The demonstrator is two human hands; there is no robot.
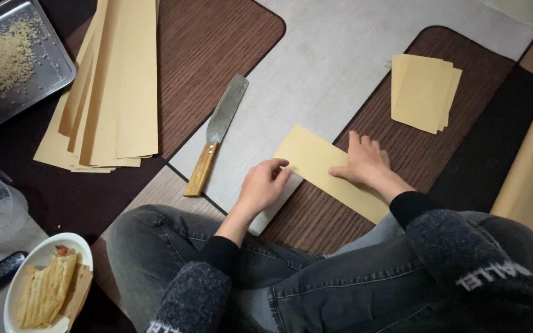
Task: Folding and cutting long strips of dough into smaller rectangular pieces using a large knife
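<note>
While your right hand (365,163) lies flat, fingers spread, on the paper strip (328,172) at the mat's (340,61) near edge, your left hand (263,185) pinches its end, seemingly mid-fold; next, align edges, with the knife (217,132) just beside.

Dim, warm indoor light, brightest on the pale middle band of the mat (340,68) and fading to near black at the left edge and lower right corner. Soft short shadows under the right hand (365,163) and beside the knife (217,132); dull glare on the metal tray (16,61) at the top left corner. Mostly sharp in the middle, a little soft and grainy on the dark sleeves, slight bending of lines near the edges.
</note>
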